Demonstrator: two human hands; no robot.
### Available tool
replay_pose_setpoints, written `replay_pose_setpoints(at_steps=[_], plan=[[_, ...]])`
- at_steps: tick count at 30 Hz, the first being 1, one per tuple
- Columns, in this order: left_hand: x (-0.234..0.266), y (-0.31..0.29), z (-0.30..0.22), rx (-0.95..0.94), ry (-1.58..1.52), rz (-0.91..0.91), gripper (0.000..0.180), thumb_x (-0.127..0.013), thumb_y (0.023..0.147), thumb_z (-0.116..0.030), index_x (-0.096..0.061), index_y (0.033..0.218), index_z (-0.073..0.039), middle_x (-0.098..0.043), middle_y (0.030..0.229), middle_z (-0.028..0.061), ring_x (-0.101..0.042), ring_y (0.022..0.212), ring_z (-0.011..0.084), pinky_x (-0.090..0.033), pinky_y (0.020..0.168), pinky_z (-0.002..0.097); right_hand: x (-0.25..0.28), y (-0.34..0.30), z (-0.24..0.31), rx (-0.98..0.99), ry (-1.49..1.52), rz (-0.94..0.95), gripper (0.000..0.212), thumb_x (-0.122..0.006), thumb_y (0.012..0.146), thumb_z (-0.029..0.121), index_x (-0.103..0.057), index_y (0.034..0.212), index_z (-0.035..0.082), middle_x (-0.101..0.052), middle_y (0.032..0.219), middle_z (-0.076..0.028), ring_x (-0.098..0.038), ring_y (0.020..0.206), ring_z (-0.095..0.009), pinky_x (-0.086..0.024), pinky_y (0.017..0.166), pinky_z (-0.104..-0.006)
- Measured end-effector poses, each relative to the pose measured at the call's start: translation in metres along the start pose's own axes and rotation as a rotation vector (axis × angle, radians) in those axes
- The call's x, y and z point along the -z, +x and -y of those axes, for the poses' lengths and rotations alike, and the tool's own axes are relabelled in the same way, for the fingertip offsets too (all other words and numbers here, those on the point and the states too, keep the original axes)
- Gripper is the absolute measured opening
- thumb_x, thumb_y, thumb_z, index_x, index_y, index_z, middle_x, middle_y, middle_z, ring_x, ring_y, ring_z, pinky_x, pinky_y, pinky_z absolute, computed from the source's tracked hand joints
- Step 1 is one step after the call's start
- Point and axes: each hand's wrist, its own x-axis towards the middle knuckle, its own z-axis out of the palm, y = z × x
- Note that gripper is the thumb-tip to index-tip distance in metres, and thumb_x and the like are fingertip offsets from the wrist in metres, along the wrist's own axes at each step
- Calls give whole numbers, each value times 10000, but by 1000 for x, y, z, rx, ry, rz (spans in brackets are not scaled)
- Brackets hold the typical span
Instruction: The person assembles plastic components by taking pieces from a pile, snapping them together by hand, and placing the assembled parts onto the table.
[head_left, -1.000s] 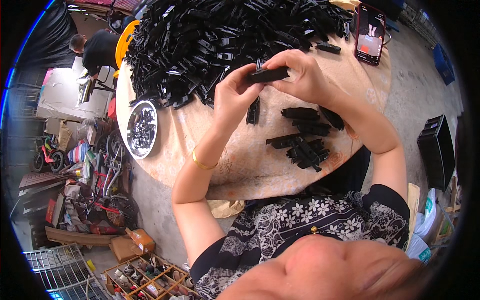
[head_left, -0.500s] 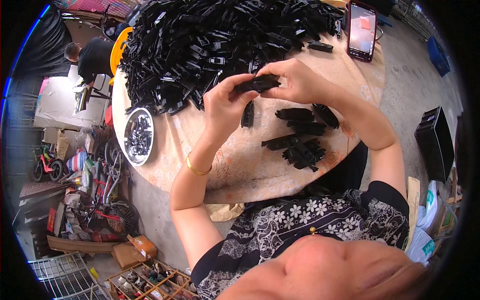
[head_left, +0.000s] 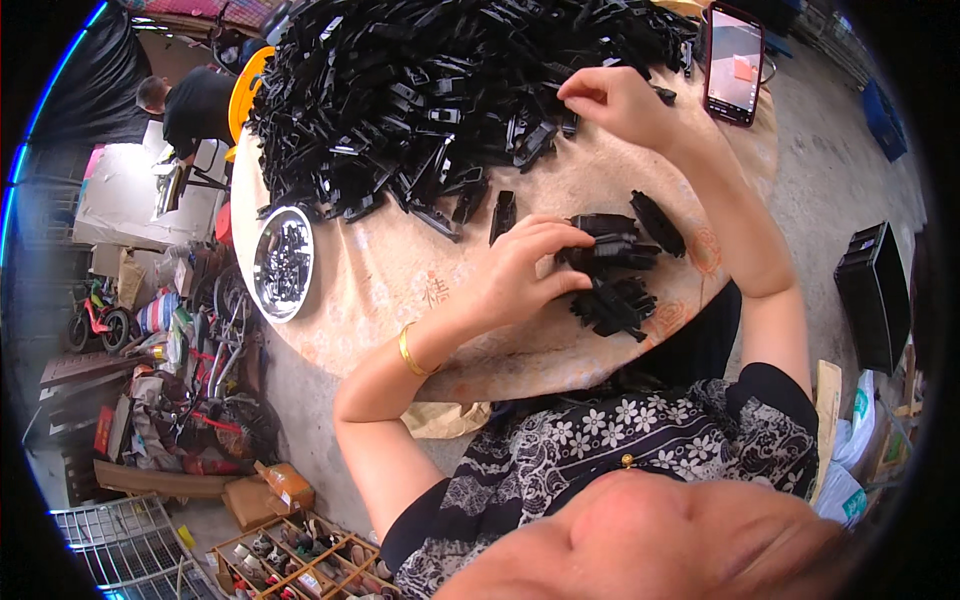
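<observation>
My left hand (head_left: 515, 268) is over the small group of black plastic parts near the table's front right. Its thumb and index finger close around a black plastic part (head_left: 606, 256) at the group's left side, partly hidden by the fingers. Farther away, my right hand (head_left: 622, 105) hovers at the right edge of the large heap of black plastic parts (head_left: 390, 120). Its fingertips are pinched together, and anything between them is too small to tell. One long black part (head_left: 503, 216) lies alone between the heap and my left hand.
An oval silver tray (head_left: 304, 300) with small shiny pieces sits at the table's left edge. A phone (head_left: 733, 68) stands upright at the far right. A black crate (head_left: 873, 290) is on the floor to the right. A person (head_left: 195, 105) bends over at the far left.
My hands have parted from the black part they held together above the table. The left came down to the small group; the right moved up and right to the heap's edge.
</observation>
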Motion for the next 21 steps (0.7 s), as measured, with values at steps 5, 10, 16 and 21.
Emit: replay_pose_setpoints(at_steps=[5, 10, 16, 21], plan=[[39, 3, 25, 217, 243, -271, 224, -694, 726, -114, -630, 922, -25, -580, 919, 119, -529, 877, 272, -448, 775, 369, -32, -10, 11, 601, -411, -94, 306, -611, 710, 41, -607, 1017, 55, -592, 996, -69, -513, 962, -247, -445, 851, -330], [75, -6, 74, 266, 717, -459, 234, -682, 726, -104, -632, 938, -17, -555, 915, 149, -525, 885, 302, -437, 788, 371, -46, -10, 21, 662, -591, -135, 277, -675, 687, 156, -599, 940, 75, -558, 859, -20, -494, 920, -205, -440, 812, -302], [63, 7, 77, 319, 672, -411, 320, -675, 745, -132, -620, 1050, -50, -536, 936, 147, -543, 862, 307, -449, 771, 354, -55, -14, 23, 597, -747, 28, 287, -666, 700, 132, -591, 965, 52, -537, 873, -51, -521, 873, -214, -451, 778, -299], [50, 7, 68, 218, 835, -412, 327, -646, 697, -56, -611, 1021, -83, -493, 970, 128, -496, 892, 291, -424, 727, 375, -49, -24, 25, 469, -546, -116, 313, -649, 716, 102, -565, 1012, 45, -529, 854, -70, -562, 763, -215, -484, 668, -304]])
